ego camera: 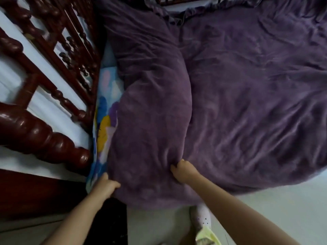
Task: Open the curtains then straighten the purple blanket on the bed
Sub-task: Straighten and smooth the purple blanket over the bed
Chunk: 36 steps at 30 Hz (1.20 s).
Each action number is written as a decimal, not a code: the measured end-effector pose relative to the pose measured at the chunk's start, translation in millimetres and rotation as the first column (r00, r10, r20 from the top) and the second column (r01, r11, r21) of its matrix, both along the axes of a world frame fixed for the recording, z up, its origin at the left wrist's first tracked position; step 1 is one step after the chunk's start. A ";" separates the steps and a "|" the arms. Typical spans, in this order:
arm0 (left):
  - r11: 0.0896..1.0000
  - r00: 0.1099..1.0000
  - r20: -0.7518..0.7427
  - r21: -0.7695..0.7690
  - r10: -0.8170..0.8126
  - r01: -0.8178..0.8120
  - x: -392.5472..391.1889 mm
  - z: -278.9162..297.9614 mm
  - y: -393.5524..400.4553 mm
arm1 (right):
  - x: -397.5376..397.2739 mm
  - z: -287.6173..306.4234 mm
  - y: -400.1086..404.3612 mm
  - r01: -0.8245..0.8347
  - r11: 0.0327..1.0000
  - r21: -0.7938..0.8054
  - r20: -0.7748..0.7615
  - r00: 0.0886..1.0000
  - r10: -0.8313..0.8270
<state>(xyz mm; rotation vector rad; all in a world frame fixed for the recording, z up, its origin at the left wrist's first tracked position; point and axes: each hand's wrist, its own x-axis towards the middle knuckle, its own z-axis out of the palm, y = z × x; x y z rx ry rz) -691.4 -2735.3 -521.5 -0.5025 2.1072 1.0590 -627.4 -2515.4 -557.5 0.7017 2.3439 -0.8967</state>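
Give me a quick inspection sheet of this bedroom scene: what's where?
Surface: bed, floral sheet showing at its left edge.
Job's things: purple blanket spread over the bed, wrinkled, with a raised fold on the left; curtains not in view.
Clutter: nothing seen.
Hands: left hand and right hand both grip the blanket's near edge.
Cables: nothing seen.
Surroundings: dark turned-wood bed frame at left, pale floor, person's foot below.

A home bedroom: carved wooden bed frame (pixel 40 131), purple blanket (pixel 230 96) spread.
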 end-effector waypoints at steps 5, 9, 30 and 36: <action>0.947 0.998 -0.023 0.317 -0.054 0.059 -12.1 -4.3 13.1 | -14.0 9.4 40.8 0.288 0.925 -0.246 -0.034 0.952 -0.306; 0.862 0.997 0.046 0.501 0.054 -0.070 -25.5 12.0 42.9 | -43.1 23.6 41.3 0.271 0.945 -0.181 -0.144 0.944 -0.298; 0.970 0.981 -0.157 -0.193 0.116 -0.146 -250.6 -8.6 68.5 | -263.1 48.4 84.0 -0.289 0.941 -0.174 0.144 0.938 0.315; 0.983 0.987 -0.161 -0.179 0.009 -0.039 -347.0 -20.4 98.5 | -358.2 70.5 117.9 -0.344 0.841 -0.417 0.618 0.572 0.540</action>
